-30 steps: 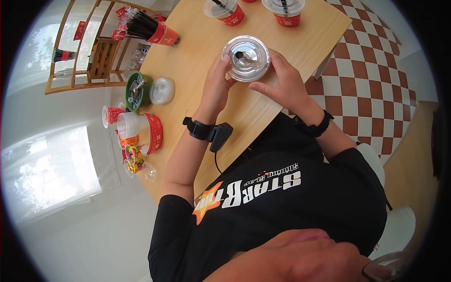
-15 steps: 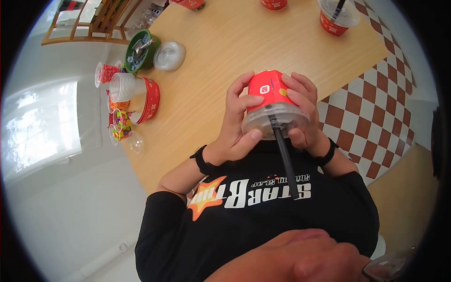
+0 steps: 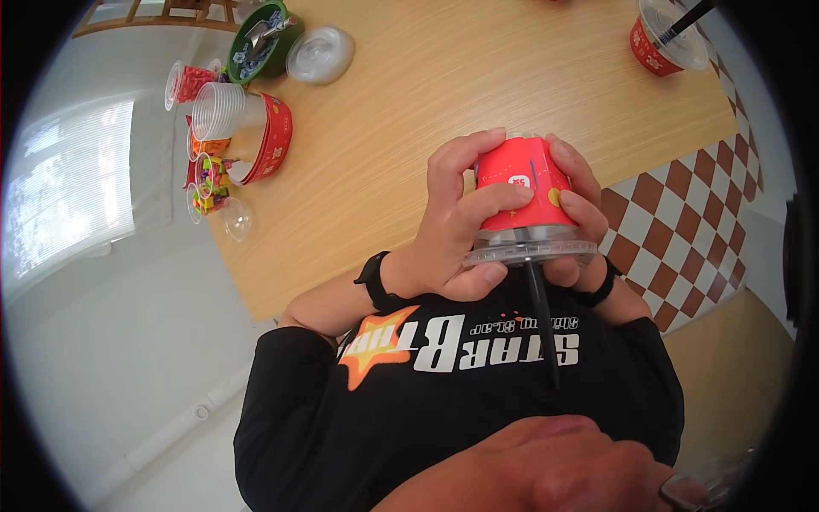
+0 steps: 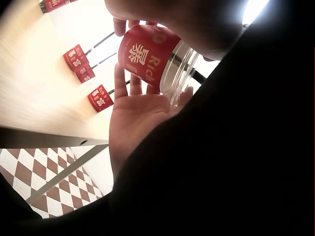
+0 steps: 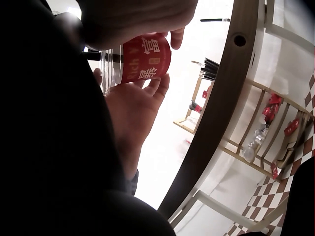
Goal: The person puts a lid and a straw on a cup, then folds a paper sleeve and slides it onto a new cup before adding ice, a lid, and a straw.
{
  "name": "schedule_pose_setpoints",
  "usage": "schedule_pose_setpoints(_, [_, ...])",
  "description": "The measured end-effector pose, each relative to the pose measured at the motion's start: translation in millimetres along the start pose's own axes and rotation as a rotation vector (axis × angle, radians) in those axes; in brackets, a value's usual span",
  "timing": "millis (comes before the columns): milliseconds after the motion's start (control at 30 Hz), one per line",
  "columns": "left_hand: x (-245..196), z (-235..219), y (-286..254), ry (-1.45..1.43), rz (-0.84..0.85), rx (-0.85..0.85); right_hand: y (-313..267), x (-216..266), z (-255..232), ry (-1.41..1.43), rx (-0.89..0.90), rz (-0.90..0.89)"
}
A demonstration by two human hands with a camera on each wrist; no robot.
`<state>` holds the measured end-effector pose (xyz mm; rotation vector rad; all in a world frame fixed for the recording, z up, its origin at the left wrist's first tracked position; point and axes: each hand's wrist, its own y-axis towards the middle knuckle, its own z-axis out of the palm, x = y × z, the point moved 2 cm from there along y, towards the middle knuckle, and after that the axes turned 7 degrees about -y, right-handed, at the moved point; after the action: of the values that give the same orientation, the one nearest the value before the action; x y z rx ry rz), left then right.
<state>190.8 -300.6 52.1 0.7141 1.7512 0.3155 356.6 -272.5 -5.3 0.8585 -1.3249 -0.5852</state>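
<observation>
Both hands, left hand [image 3: 444, 230] and right hand [image 3: 573, 224], wrap curled fingers around one red paper cup [image 3: 517, 198] with a clear plastic lid [image 3: 529, 251] and one black straw [image 3: 541, 317], held tipped toward the chest above the wooden table's [image 3: 409, 102] near edge.

A second red lidded cup [image 3: 664, 43] stands at the far right corner.

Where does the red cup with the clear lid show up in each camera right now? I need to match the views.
Head: red cup right of centre, lifted over the table edge, tipped with its clear lid toward the person.
Left wrist: top centre, lid at its lower right.
Right wrist: upper left, lid at its left.
Shared landmark: the black straw sticking out of the lid, seen in the head and right wrist views.
</observation>
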Motion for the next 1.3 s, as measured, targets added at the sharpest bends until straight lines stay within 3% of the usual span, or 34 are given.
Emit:
schedule_pose_setpoints(100, [4, -3, 7, 0.003, -0.145, 0.001, 9, 2, -5, -0.028, 0.046, 0.076])
schedule_pose_setpoints(167, [6, -1, 15, -0.022, -0.193, 0.000, 18, 4, -7, -0.072, 0.095, 0.353])
schedule_pose_setpoints(200, [13, 3, 20, -0.166, -0.319, -0.074, 23, 5, -6, 0.003, 0.068, 0.457])
schedule_pose_setpoints(233, [18, 5, 25, -0.312, -0.441, -0.149, 25, 1, -8, -0.006, 0.071, 0.449])
schedule_pose_setpoints(300, [23, 7, 43, -0.300, -0.461, -0.136, 29, -11, -14, -0.134, 0.103, 0.543])
schedule_pose_setpoints(367, [41, 14, 58, -0.446, -0.576, -0.238, 38, -7, -16, -0.050, 0.063, 0.594])
schedule_pose_setpoints(500, [77, 29, 74, -0.651, -0.633, -0.235, 48, -16, -24, -0.161, 0.003, 0.609])
schedule_pose_setpoints(600, [86, 34, 81, -0.635, -0.686, -0.101, 50, -28, -37, -0.343, 0.024, 0.682])
schedule_pose_setpoints(733, [84, 36, 90, -0.666, -0.609, -0.029, 50, -47, -51, -0.277, -0.001, 0.688])
schedule_pose_setpoints(833, [100, 35, 88, -0.436, -0.575, -0.084, 54, -56, -57, -0.260, -0.073, 0.650])
schedule_pose_setpoints(933, [58, 14, 87, -0.306, -0.528, -0.187, 57, -56, -61, -0.329, -0.132, 0.672])
schedule_pose_setpoints(1000, [8, -12, 91, -0.427, -0.326, -0.238, 62, -49, -56, -0.502, -0.106, 0.652])
schedule_pose_setpoints(1100, [-59, -53, 77, -0.636, -0.035, -0.066, 69, -49, -58, -0.606, -0.057, 0.670])
schedule_pose_setpoints(1167, [-102, -64, 69, -0.718, 0.340, 0.020, 68, -64, -65, -0.595, -0.060, 0.639])
schedule_pose_setpoints(1267, [-160, -74, 37, -0.647, 0.436, -0.058, 77, -73, -70, -0.536, -0.073, 0.623])
schedule_pose_setpoints(1300, [-168, -74, 27, -0.653, 0.558, -0.126, 81, -73, -70, -0.489, -0.085, 0.639])
